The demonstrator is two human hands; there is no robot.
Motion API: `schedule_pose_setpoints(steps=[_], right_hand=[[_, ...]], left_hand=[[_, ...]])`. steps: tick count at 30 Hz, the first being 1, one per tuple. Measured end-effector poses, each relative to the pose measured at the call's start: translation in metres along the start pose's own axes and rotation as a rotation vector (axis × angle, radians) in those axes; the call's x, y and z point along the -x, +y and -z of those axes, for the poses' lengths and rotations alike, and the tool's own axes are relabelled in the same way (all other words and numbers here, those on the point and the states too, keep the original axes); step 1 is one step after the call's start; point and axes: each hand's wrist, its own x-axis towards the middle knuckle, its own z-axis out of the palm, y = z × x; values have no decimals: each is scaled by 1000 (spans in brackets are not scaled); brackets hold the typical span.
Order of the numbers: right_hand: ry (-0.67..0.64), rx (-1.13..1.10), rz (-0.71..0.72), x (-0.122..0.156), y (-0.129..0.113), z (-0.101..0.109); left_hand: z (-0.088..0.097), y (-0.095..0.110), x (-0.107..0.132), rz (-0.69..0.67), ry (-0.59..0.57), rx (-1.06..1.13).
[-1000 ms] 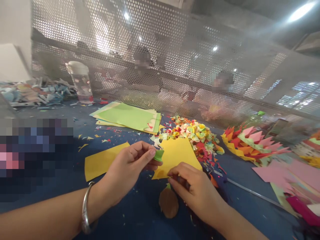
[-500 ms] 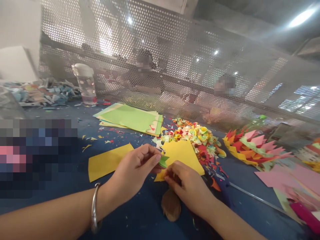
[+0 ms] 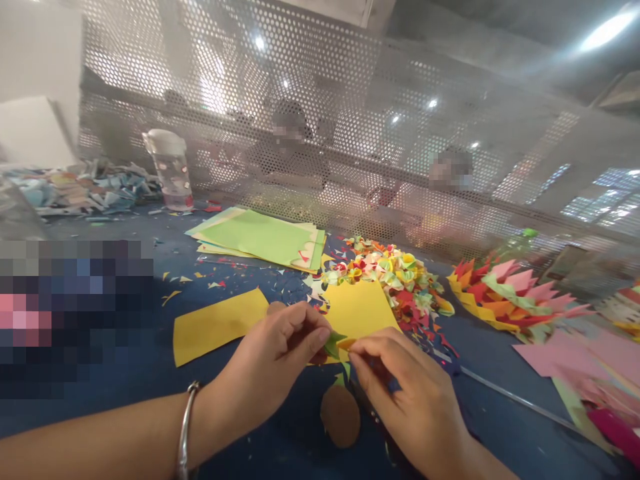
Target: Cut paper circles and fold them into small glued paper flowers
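Note:
My left hand [image 3: 273, 363] pinches a small green paper piece [image 3: 332, 343] between thumb and forefinger; a metal bangle is on that wrist. My right hand [image 3: 407, 393] is closed right beside it, its fingertips pinching a small yellow paper bit [image 3: 345, 343] that touches the green piece. Both hands hover over the near corner of a yellow paper sheet [image 3: 360, 310] on the blue table [image 3: 140, 400]. A brown paper oval [image 3: 340, 420] lies below the hands. What looks like dark scissors lies under my right hand, mostly hidden.
A second yellow sheet [image 3: 217, 325] lies to the left. Green sheets [image 3: 260, 241] are stacked behind, with a heap of small folded paper flowers [image 3: 390, 270] and spiky paper pieces [image 3: 505, 293] to the right. Pink sheets [image 3: 585, 357], a bottle [image 3: 170, 170], a perforated screen [image 3: 350, 133] with people behind.
My right hand has risen from the yellow sheet's corner and brought a small yellow bit up to the green piece in my left hand. The hands have closed together.

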Motion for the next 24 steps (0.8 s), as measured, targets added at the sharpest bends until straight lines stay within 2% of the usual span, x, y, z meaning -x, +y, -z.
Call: schedule_pose_setpoints(steps=[3, 8, 13, 19, 24], right_hand=[[-13, 48, 11, 0, 1, -2], [-44, 104, 24, 4, 0, -1], [-63, 115, 47, 4, -1, -2], [-112, 79, 61, 5, -2, -5], [-125, -66, -7, 4, -5, -1]], left_hand=[[-5, 1, 4, 33, -42, 63], [-11, 1, 8, 128, -116, 315], [-11, 2, 8, 195, -110, 466], [-12, 3, 4, 249, -60, 470], [-11, 2, 3, 191, -23, 409]])
